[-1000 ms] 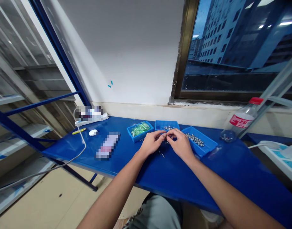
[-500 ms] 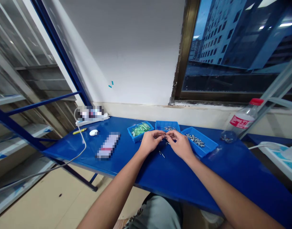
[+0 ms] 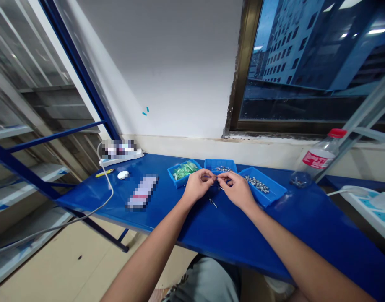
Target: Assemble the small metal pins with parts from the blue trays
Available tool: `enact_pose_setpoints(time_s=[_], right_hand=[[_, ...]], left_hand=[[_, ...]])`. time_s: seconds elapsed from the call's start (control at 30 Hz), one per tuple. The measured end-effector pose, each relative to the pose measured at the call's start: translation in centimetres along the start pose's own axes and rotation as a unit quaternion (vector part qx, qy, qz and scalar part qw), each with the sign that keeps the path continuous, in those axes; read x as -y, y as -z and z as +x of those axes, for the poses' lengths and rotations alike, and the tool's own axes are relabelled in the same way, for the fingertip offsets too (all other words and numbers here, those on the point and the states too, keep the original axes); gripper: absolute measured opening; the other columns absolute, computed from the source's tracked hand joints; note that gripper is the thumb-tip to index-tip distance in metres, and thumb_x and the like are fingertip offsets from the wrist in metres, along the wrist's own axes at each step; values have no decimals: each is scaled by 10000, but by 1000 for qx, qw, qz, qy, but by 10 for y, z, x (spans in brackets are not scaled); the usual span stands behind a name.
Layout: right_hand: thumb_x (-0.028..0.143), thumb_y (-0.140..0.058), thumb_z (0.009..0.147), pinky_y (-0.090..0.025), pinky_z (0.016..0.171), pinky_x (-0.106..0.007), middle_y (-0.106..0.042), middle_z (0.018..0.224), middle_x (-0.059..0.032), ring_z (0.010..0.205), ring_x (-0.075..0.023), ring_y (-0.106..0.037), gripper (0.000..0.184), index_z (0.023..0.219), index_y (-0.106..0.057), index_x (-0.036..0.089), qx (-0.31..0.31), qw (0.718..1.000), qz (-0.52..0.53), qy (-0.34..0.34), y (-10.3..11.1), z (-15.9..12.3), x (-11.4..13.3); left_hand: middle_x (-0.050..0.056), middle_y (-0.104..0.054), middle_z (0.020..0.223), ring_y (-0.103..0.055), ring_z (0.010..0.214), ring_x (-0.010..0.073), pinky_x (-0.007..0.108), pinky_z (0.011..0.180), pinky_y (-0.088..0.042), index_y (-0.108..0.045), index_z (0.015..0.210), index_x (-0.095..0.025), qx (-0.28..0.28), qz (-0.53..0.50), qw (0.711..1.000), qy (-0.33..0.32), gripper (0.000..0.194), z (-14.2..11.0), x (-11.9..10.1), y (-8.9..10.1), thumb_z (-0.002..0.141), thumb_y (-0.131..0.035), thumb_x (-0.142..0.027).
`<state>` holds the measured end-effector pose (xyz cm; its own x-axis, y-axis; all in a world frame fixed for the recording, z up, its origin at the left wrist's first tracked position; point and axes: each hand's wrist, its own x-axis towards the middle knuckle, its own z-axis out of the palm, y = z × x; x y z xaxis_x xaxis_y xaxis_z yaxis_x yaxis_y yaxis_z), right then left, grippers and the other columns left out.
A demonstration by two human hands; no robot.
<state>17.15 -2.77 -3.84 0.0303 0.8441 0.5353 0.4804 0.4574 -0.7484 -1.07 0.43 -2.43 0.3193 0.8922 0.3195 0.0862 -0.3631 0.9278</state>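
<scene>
My left hand and my right hand meet fingertip to fingertip above the blue table, both closed in a pinch. Whatever small piece sits between them is too tiny and covered to name. Just below the fingers lie a few thin metal pins on the tabletop. Behind my hands is a blue bin with slender metal parts in it. Left of it stands a blue bin of green pieces. Close to my right hand, another blue bin holds many short silvery metal parts.
A plastic bottle with a red cap stands at the right. On the left lie a pixelated phone-like object, a white rounded object, a yellow pen-like tool and a power strip. A cable crosses the table's left edge.
My fingertips have shifted slightly against each other, and the right hand has moved a little left. Both hands stay in the same place over the table, and the bins have not moved.
</scene>
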Motion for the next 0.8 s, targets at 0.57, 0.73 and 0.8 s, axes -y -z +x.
enact_pose_setpoints(time_s=[0.57, 0.73, 0.8], right_hand=[[404, -587, 958, -507, 647, -281, -712, 774, -13, 689, -184, -652, 220, 862, -671, 224, 27, 998, 30, -48, 5, 0, -2], [435, -573, 988, -547, 712, -306, -758, 906, -49, 773, -201, -697, 273, 919, -729, 221, 84, 996, 23, -13, 4, -2, -5], [439, -594, 972, -552, 703, -310, -763, 910, -53, 767, -203, -700, 263, 947, -738, 220, 87, 996, 28, -24, 4, -2, -7]], left_hand=[[58, -762, 950, -726, 859, 153, 293, 838, -560, -471, 882, -196, 13, -110, 994, -27, 370, 3, -1, -3, 860, -813, -335], [51, -756, 914, -737, 832, 159, 308, 832, -572, -450, 884, -193, 10, -190, 982, -2, 490, 6, 0, -1, 783, -901, -355], [65, -761, 950, -747, 873, 178, 335, 859, -583, -459, 894, -190, 29, -195, 980, -2, 504, 6, 0, -1, 758, -920, -342]])
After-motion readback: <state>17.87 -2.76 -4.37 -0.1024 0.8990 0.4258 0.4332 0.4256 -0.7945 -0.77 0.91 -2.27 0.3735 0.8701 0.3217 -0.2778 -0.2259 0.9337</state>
